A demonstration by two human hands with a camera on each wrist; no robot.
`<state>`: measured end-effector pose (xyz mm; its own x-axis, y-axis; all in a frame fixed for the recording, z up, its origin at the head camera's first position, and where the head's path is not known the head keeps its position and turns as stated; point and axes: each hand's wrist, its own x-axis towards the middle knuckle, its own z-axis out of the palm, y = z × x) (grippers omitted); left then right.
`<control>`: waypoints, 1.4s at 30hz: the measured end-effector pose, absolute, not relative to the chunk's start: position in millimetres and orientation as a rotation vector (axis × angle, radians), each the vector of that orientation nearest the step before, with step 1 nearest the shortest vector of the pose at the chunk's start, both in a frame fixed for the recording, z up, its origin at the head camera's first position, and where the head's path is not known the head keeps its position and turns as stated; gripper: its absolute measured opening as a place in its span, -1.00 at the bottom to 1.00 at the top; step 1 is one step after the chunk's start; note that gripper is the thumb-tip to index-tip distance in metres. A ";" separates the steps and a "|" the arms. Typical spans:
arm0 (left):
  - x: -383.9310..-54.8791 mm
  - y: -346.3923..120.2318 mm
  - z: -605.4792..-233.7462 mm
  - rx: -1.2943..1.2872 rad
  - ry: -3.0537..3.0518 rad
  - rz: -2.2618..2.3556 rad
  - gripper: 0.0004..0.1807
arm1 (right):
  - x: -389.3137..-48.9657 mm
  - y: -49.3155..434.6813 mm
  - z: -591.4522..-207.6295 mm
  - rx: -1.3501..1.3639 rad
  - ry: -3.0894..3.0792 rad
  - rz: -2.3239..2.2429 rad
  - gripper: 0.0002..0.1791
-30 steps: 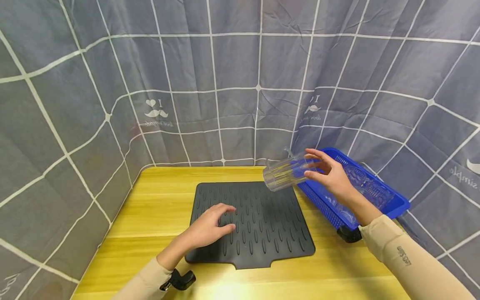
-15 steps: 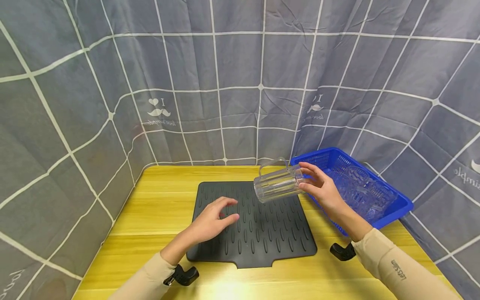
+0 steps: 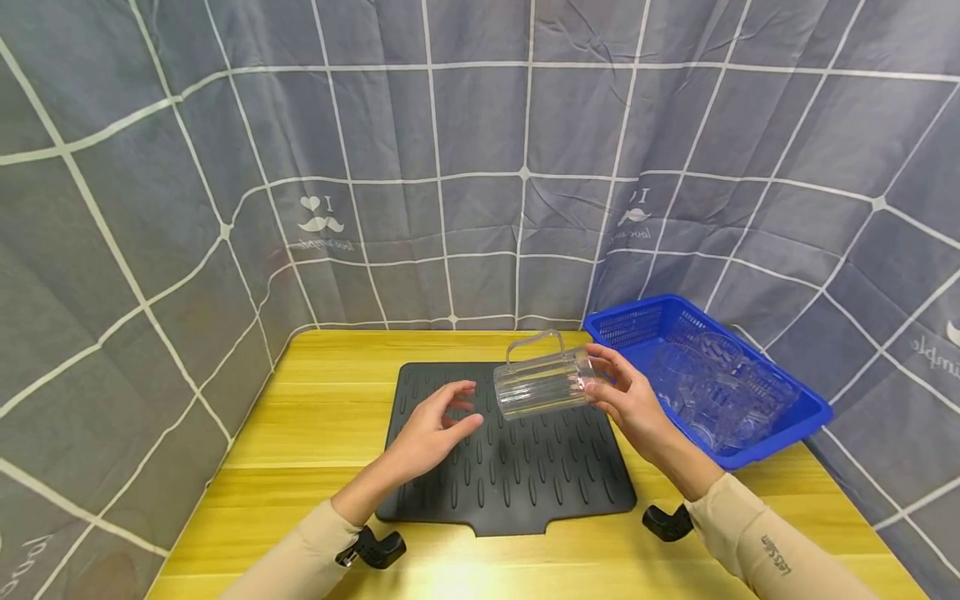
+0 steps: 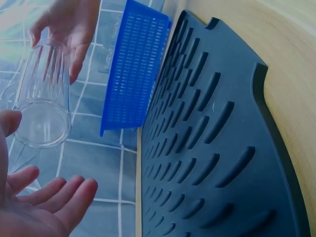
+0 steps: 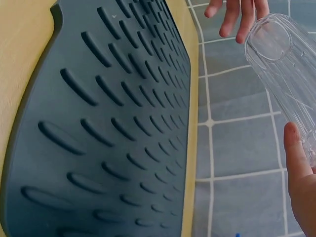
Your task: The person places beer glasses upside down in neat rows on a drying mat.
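Note:
A clear ribbed mug [image 3: 542, 385] lies tilted on its side in the air over a dark drying mat [image 3: 517, 475], its handle pointing up and away. My right hand [image 3: 628, 400] grips it round one end, thumb and fingers on opposite sides. To the left, my left hand [image 3: 431, 429] is held over the mat with fingers spread and thumb apart, holding nothing. In the left wrist view the mug's round end [image 4: 43, 123] faces the left hand, close to its fingertips. The right wrist view shows the right thumb [image 5: 295, 148] along the mug's side.
On the right stands a blue plastic basket [image 3: 787, 429] with several clear glass-like pieces [image 3: 723, 383] in it. A yellow wooden table [image 3: 315, 417] lies under everything. Grey checked curtains [image 3: 480, 208] close off the back and both sides.
My right hand has brought the mug left and nearer, away from the basket and over the mat, its handle coming into clearer view. My left hand has shifted slightly up and right.

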<state>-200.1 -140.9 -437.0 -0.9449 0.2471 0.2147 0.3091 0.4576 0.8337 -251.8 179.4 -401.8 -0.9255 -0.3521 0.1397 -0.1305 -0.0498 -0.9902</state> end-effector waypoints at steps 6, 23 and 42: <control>-203.6 -135.5 -439.2 -0.520 -2.591 -1.648 -0.37 | -250.3 171.5 -411.2 -0.509 2.057 -2.086 -0.29; -205.1 -129.2 -439.1 -0.481 -2.506 -1.830 -0.31 | -244.6 152.8 -427.0 -0.485 1.861 -2.188 -0.30; -208.0 -134.3 -437.8 -0.424 -2.467 -1.780 -0.41 | -249.1 156.1 -439.0 -0.580 1.733 -2.072 -0.26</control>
